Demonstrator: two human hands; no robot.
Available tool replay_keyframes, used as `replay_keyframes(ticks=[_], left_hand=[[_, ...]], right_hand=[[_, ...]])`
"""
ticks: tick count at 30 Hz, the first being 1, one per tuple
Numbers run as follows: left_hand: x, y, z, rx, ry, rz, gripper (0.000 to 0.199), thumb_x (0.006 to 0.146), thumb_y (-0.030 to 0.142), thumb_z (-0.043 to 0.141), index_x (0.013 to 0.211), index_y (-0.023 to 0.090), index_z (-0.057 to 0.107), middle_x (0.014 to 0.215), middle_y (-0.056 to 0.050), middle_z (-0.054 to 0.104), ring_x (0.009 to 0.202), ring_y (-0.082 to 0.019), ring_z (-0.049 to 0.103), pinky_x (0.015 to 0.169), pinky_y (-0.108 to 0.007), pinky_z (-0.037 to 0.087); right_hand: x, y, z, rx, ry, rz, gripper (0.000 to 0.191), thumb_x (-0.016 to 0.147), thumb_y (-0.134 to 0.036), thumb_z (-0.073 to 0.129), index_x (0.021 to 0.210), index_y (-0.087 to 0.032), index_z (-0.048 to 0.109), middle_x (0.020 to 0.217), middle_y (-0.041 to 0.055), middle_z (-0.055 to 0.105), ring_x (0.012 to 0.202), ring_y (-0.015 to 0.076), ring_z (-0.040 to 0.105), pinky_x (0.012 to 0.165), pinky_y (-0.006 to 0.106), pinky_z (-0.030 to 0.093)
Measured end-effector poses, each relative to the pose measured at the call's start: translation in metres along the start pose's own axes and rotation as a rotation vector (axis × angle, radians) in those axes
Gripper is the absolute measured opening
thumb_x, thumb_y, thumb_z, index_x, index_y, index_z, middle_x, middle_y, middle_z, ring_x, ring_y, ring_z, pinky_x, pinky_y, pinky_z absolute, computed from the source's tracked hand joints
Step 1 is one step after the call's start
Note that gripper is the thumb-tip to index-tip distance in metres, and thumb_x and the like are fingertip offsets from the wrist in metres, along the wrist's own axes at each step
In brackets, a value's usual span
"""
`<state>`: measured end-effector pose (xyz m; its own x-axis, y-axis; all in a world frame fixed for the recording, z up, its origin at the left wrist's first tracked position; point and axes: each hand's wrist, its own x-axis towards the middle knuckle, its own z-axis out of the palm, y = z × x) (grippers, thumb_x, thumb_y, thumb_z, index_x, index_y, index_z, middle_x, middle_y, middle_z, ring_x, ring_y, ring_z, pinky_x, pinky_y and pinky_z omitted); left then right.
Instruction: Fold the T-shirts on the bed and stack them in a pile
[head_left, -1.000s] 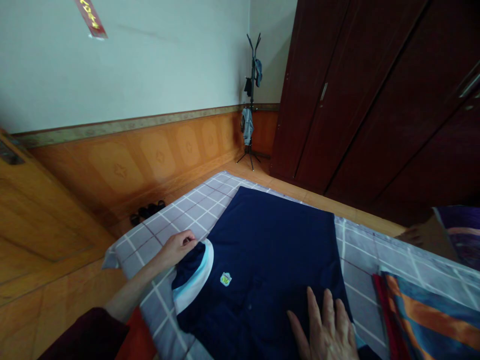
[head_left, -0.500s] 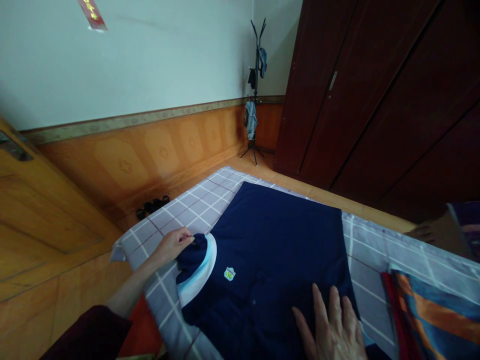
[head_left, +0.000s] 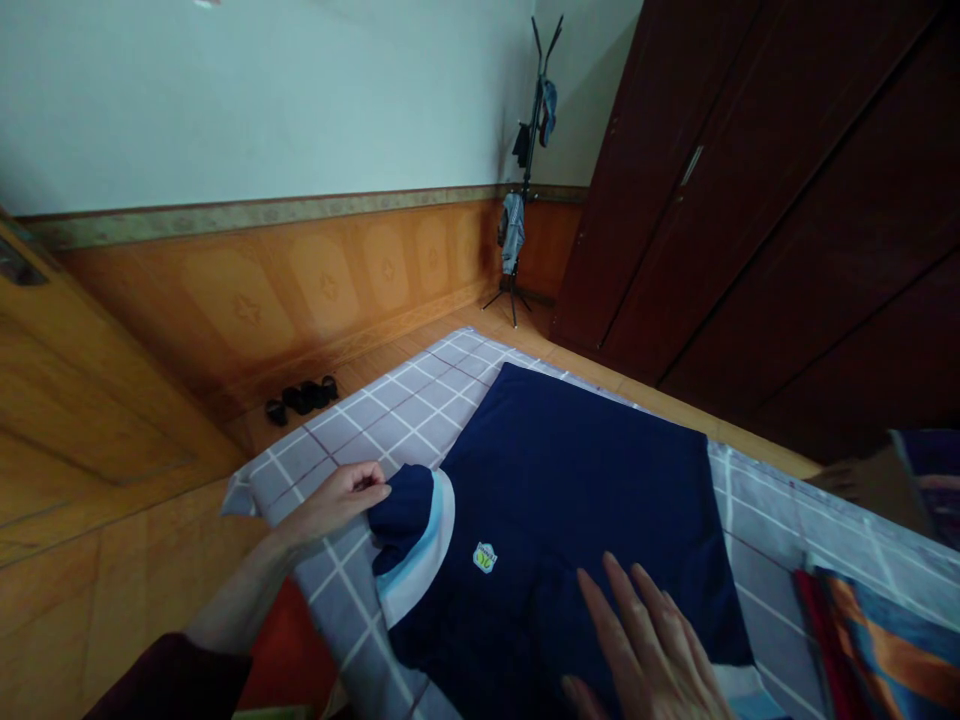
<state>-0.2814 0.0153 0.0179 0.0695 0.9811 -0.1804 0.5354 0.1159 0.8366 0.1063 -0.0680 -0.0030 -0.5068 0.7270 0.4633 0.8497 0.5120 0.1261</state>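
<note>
A navy shirt (head_left: 592,460) lies spread on a grey checked cloth (head_left: 405,400), with white and light-blue bands on its sleeves and a small badge on the chest. At its left sleeve, my left hand (head_left: 349,497) pinches the sleeve's edge between thumb and fingers. My right hand (head_left: 645,640) is over the lower right part of the shirt, its fingers spread and nothing held in them. Part of that hand is cut off by the bottom edge of the view.
Folded orange, blue and red fabric (head_left: 892,630) lies at the right. Beyond the bed stand a coat rack (head_left: 531,150) and a dark wardrobe (head_left: 675,250). Black shoes (head_left: 304,397) are on the floor near a wooden door (head_left: 82,420). A box (head_left: 892,485) sits at the far right.
The view has shifted, so the shirt appears farther right. My right hand has moved left across the shirt, and its fingers now point more to the upper left. My left hand still pinches the sleeve.
</note>
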Motion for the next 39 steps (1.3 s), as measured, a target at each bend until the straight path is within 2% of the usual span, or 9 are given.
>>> replay_keyframes(ticks=[4, 7, 10, 16, 20, 24, 31, 35, 39], left_hand=[[0.005, -0.014, 0.006, 0.109, 0.145, 0.041, 0.025, 0.080, 0.040, 0.049, 0.085, 0.018, 0.059, 0.080, -0.002, 0.063, 0.075, -0.018, 0.059, 0.067, -0.027, 0.046], [0.007, -0.006, 0.020, 0.314, 0.338, 0.144, 0.028, 0.083, 0.038, 0.051, 0.101, 0.019, 0.061, 0.101, -0.006, 0.065, 0.096, -0.023, 0.059, 0.086, -0.034, 0.045], [0.009, 0.014, 0.044, 0.453, 0.348, 0.297, 0.027, 0.087, 0.033, 0.049, 0.109, 0.022, 0.060, 0.115, -0.006, 0.062, 0.111, -0.022, 0.053, 0.099, -0.036, 0.039], [0.022, 0.023, 0.077, 0.637, 0.157, 0.367, 0.038, 0.086, 0.029, 0.053, 0.123, 0.021, 0.057, 0.134, -0.007, 0.053, 0.124, -0.024, 0.045, 0.107, -0.038, 0.032], [0.023, 0.014, 0.066, 0.697, 0.299, 0.213, 0.047, 0.085, 0.036, 0.056, 0.127, 0.016, 0.052, 0.125, -0.011, 0.057, 0.117, -0.027, 0.049, 0.102, -0.042, 0.035], [0.012, 0.016, 0.053, 0.735, 0.242, 0.092, 0.039, 0.081, 0.038, 0.060, 0.112, 0.016, 0.060, 0.109, -0.011, 0.063, 0.107, -0.029, 0.055, 0.095, -0.042, 0.039], [0.006, 0.023, 0.053, 0.446, 0.185, 0.012, 0.013, 0.080, 0.031, 0.054, 0.081, 0.018, 0.058, 0.082, -0.003, 0.063, 0.081, -0.020, 0.059, 0.076, -0.031, 0.043], [0.008, 0.019, 0.052, 0.014, 0.210, 0.008, 0.023, 0.080, 0.033, 0.051, 0.096, 0.017, 0.054, 0.092, -0.004, 0.064, 0.086, -0.019, 0.061, 0.075, -0.028, 0.046], [0.004, 0.020, 0.048, 0.039, 0.133, -0.015, 0.042, 0.072, 0.035, 0.063, 0.110, 0.017, 0.055, 0.103, -0.007, 0.066, 0.094, -0.023, 0.062, 0.082, -0.031, 0.047]], right_hand=[[0.075, -0.038, -0.006, 0.153, -0.131, -0.022, 0.055, 0.084, -0.039, 0.049, 0.135, -0.018, 0.047, 0.142, 0.0119, 0.043, 0.133, 0.0319, 0.034, 0.103, 0.047, 0.032], [0.121, -0.056, 0.017, 0.255, -0.331, 0.049, 0.049, 0.088, -0.031, 0.047, 0.134, -0.016, 0.049, 0.143, 0.0125, 0.041, 0.133, 0.0303, 0.033, 0.107, 0.046, 0.029], [0.144, -0.060, 0.052, 0.308, -0.390, 0.098, 0.051, 0.093, -0.037, 0.041, 0.138, -0.014, 0.044, 0.147, 0.0137, 0.034, 0.135, 0.0307, 0.029, 0.109, 0.046, 0.026], [0.137, -0.056, 0.093, 0.286, -0.344, 0.071, 0.055, 0.094, -0.043, 0.038, 0.140, -0.013, 0.040, 0.148, 0.0145, 0.030, 0.138, 0.0318, 0.023, 0.110, 0.050, 0.021], [0.131, -0.055, 0.093, 0.323, -0.327, 0.049, 0.060, 0.093, -0.049, 0.038, 0.142, -0.015, 0.038, 0.150, 0.0138, 0.026, 0.138, 0.0319, 0.021, 0.111, 0.050, 0.021], [0.132, -0.054, 0.087, 0.399, -0.371, -0.013, 0.058, 0.094, -0.051, 0.034, 0.141, -0.018, 0.039, 0.150, 0.0117, 0.026, 0.139, 0.0318, 0.018, 0.112, 0.051, 0.018], [0.134, -0.051, 0.082, 0.499, -0.407, -0.064, 0.059, 0.094, -0.052, 0.031, 0.142, -0.017, 0.038, 0.151, 0.0122, 0.024, 0.139, 0.0318, 0.016, 0.113, 0.052, 0.014], [0.133, -0.052, 0.081, 0.517, -0.399, -0.048, 0.060, 0.094, -0.051, 0.032, 0.142, -0.016, 0.037, 0.150, 0.0130, 0.025, 0.139, 0.0321, 0.015, 0.113, 0.052, 0.013], [0.130, -0.060, 0.076, 0.542, -0.382, -0.041, 0.065, 0.092, -0.054, 0.036, 0.144, -0.014, 0.033, 0.151, 0.0151, 0.018, 0.140, 0.0324, 0.012, 0.113, 0.052, 0.014]])
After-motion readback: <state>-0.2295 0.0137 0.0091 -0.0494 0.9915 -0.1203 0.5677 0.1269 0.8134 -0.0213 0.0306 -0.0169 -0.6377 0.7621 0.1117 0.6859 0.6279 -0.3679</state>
